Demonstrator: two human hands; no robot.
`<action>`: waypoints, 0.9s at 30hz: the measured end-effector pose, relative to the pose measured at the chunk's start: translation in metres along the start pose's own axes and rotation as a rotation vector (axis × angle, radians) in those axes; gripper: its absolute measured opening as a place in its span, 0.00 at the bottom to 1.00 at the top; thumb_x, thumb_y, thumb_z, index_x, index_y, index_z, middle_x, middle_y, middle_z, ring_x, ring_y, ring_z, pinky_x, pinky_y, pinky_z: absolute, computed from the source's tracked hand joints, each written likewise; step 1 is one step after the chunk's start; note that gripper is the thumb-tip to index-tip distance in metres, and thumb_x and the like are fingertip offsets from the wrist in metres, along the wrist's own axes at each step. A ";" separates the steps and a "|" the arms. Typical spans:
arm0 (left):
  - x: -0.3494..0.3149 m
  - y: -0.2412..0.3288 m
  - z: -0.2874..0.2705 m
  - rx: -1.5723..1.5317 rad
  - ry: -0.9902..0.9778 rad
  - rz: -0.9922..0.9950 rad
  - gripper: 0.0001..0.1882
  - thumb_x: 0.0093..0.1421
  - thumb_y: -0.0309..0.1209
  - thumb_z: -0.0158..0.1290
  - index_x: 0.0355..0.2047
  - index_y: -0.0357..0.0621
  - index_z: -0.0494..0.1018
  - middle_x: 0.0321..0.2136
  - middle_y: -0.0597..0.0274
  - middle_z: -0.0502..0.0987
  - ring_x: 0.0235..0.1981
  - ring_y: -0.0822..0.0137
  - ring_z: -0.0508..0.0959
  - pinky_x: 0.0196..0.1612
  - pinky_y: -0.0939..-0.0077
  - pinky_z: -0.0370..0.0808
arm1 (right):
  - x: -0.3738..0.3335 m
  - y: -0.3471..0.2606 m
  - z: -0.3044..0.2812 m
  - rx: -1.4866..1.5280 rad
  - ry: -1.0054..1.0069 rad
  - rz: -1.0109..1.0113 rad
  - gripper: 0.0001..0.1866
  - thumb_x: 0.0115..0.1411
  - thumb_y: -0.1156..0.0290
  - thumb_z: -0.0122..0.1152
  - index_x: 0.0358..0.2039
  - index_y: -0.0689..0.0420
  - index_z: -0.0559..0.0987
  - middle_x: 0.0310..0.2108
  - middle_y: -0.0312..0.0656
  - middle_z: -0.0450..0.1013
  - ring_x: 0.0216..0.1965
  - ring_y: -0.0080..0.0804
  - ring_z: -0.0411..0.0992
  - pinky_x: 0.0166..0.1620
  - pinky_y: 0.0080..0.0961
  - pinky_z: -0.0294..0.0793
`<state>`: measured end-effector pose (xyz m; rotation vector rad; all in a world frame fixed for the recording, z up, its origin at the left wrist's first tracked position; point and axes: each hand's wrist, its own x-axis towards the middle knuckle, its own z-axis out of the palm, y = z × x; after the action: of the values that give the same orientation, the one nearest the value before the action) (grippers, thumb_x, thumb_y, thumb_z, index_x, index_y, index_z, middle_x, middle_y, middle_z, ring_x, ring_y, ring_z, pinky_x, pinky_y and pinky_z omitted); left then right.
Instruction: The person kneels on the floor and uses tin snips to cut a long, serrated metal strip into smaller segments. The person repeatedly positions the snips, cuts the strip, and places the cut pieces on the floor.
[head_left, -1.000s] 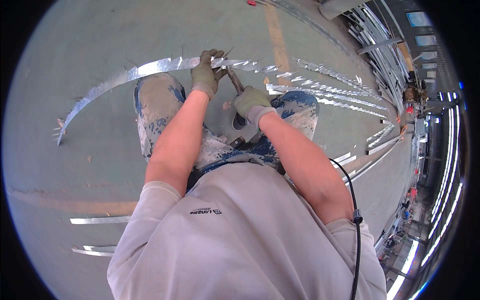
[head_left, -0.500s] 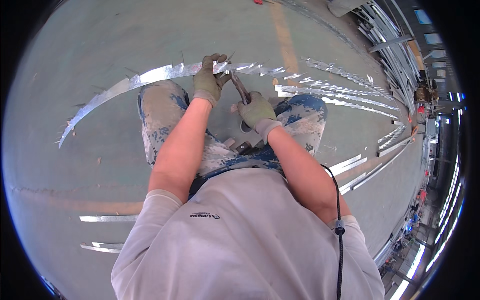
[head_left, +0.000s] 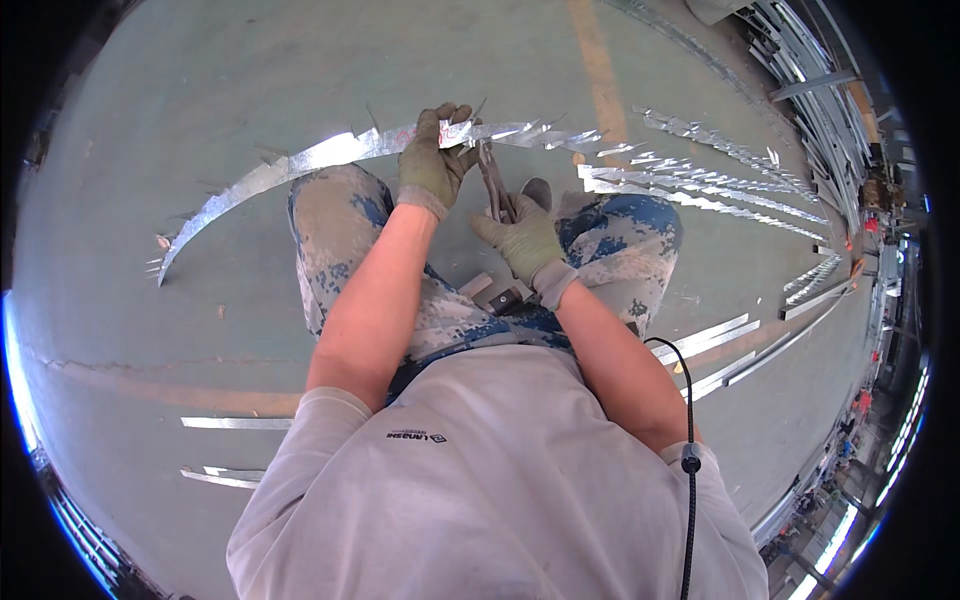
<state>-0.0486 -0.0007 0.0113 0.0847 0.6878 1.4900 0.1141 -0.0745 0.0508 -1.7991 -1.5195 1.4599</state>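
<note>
My left hand, in an olive work glove, is closed around a long, shiny metal strip with tabs standing out along its edge. The strip curves across the view above my knees. My right hand, also gloved, holds pliers by the handles. Their handles look slightly spread. The jaws are up at the strip's lower edge, just right of my left hand; whether they touch the metal I cannot tell.
More notched metal strips lie on the floor at the right, with plain strips nearer. Two or three flat pieces are at the lower left. A pile of long metal profiles stands at the far right. A black cord hangs over my shirt.
The whole view has shifted slightly, so the scene sits further right. My right hand's grip looks looser and the pliers' handles further apart. My left hand keeps hold of the strip.
</note>
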 end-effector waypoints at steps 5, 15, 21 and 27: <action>-0.003 0.001 0.001 0.014 0.038 0.003 0.22 0.77 0.42 0.37 0.58 0.35 0.64 0.53 0.49 0.75 0.51 0.51 0.80 0.45 0.56 0.87 | 0.007 0.006 0.002 -0.022 -0.067 0.032 0.34 0.49 0.50 0.74 0.47 0.66 0.78 0.39 0.53 0.80 0.41 0.40 0.79 0.47 0.33 0.77; 0.003 -0.003 -0.001 0.100 0.090 0.009 0.23 0.77 0.43 0.38 0.58 0.35 0.64 0.54 0.48 0.75 0.51 0.52 0.80 0.44 0.58 0.86 | 0.012 -0.017 0.001 -0.554 0.076 0.037 0.27 0.55 0.53 0.66 0.43 0.65 0.77 0.36 0.56 0.78 0.42 0.51 0.79 0.49 0.38 0.76; 0.006 -0.004 -0.003 0.082 0.103 0.003 0.22 0.76 0.43 0.40 0.58 0.38 0.66 0.54 0.50 0.76 0.52 0.54 0.79 0.43 0.60 0.86 | 0.005 -0.044 -0.012 -0.459 -0.010 0.121 0.27 0.56 0.57 0.64 0.49 0.65 0.76 0.41 0.59 0.79 0.46 0.54 0.79 0.52 0.41 0.76; 0.003 -0.004 0.001 0.001 0.088 -0.033 0.21 0.74 0.43 0.46 0.56 0.39 0.69 0.53 0.53 0.77 0.50 0.56 0.79 0.44 0.61 0.86 | 0.014 -0.006 -0.008 -0.273 0.016 0.000 0.24 0.57 0.56 0.66 0.45 0.65 0.76 0.34 0.51 0.78 0.34 0.41 0.79 0.38 0.35 0.77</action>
<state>-0.0443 0.0023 0.0090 0.0083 0.7574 1.4689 0.1163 -0.0576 0.0522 -1.9554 -1.7821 1.2854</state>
